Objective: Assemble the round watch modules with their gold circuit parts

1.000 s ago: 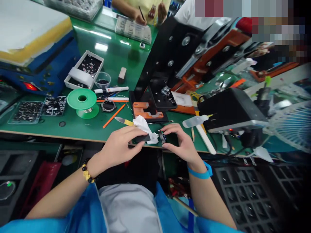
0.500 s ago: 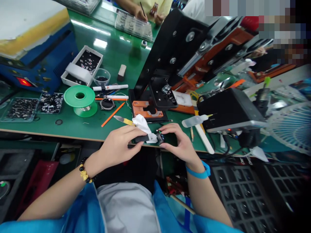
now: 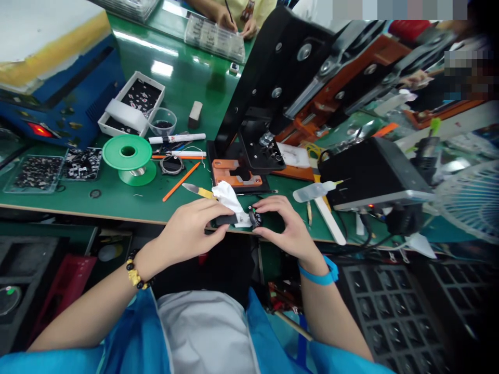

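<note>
My left hand (image 3: 189, 228) pinches a small black block-like piece (image 3: 226, 220) between thumb and fingers, close to the bench's front edge; its kind is not clear. Facing it, my right hand (image 3: 284, 226) grips a round black watch case (image 3: 255, 217) by its rim, thumb below and fingers above. The watch is tilted, with its dark face partly turned toward my right palm. Between and behind the two pieces lies a crumpled white cloth (image 3: 227, 196), which reaches down to my left fingertips. Whether the black piece touches the watch is hard to tell.
Behind my hands stands a black press (image 3: 268, 93) with an orange fixture (image 3: 236, 173). To the left are a knife (image 3: 198, 190), a green spool (image 3: 127, 152) and a white parts box (image 3: 134, 104). A dispensing bottle (image 3: 315, 191) lies right. A co-worker's hands (image 3: 226, 19) are across the bench.
Both hands stay almost in place, and the watch has turned slightly in my right fingers. The black piece sits a touch further left. A co-worker's hand across the bench has moved.
</note>
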The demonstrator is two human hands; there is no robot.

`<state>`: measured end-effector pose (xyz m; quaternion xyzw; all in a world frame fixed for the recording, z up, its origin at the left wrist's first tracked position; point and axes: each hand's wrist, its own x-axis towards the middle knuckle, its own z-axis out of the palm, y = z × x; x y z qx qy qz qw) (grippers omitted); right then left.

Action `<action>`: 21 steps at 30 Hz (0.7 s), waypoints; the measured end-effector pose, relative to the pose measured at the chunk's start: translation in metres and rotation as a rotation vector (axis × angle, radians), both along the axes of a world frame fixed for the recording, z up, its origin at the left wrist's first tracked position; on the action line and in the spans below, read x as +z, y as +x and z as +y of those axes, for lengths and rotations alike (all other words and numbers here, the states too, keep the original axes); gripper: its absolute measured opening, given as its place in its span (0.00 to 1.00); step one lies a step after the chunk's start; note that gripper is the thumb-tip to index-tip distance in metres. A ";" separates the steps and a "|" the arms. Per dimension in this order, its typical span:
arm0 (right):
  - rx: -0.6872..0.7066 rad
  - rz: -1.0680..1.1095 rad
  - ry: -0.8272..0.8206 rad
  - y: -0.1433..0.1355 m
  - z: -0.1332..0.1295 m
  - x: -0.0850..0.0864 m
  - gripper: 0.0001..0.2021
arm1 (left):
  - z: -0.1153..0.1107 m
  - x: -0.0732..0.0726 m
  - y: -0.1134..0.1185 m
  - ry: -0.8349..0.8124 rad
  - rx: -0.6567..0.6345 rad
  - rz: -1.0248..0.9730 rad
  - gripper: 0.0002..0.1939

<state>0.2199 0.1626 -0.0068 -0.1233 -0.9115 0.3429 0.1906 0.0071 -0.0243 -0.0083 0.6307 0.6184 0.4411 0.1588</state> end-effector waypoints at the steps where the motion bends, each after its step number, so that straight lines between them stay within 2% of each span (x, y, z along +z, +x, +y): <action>1: -0.001 -0.007 0.021 0.000 0.000 0.000 0.16 | 0.000 0.000 0.000 -0.009 -0.001 0.008 0.14; 9: -0.013 -0.055 0.125 -0.001 -0.001 0.000 0.15 | 0.004 0.000 0.002 -0.020 0.030 0.048 0.11; 14: -0.076 -0.077 0.223 0.003 -0.002 -0.002 0.29 | 0.005 -0.002 0.004 -0.010 0.059 0.064 0.10; 16: -0.146 -0.072 0.290 0.009 -0.007 -0.003 0.32 | 0.005 -0.002 0.004 -0.015 0.067 0.069 0.11; 21: -0.370 -0.062 0.342 0.026 -0.030 -0.012 0.18 | 0.006 -0.001 0.006 -0.048 0.077 0.134 0.11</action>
